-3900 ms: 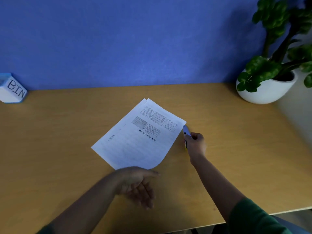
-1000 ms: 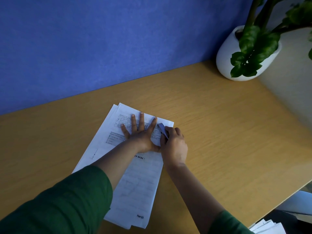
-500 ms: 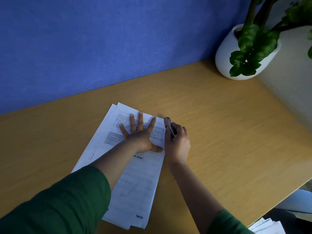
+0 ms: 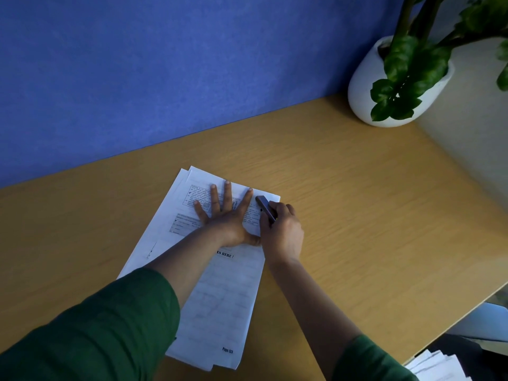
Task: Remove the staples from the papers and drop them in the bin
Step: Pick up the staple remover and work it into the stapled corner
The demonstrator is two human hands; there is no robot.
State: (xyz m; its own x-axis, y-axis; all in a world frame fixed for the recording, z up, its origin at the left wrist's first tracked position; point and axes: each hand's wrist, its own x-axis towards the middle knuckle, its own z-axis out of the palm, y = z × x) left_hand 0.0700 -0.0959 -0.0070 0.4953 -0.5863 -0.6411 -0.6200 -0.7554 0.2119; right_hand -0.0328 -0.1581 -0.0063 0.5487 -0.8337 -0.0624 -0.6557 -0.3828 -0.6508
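Note:
A stapled set of white printed papers (image 4: 220, 303) lies on the wooden desk (image 4: 357, 215), its top end pointing away from me. My left hand (image 4: 228, 215) presses flat on the upper part of the top sheet with fingers spread. My right hand (image 4: 283, 229) grips a small grey staple remover (image 4: 264, 206) whose tip rests on the papers' top right corner, right beside my left index finger. The staple itself is too small to see. The bin is out of view.
A white pot with a green plant (image 4: 395, 78) stands at the desk's back right corner against the blue wall (image 4: 165, 64). Another stack of papers (image 4: 437, 367) shows below the desk's right front edge.
Since 3.9 s ago my left hand moved onto the papers and the view swung right, losing the bin. In the last second the staple remover's tip shifted slightly at the papers' top right corner.

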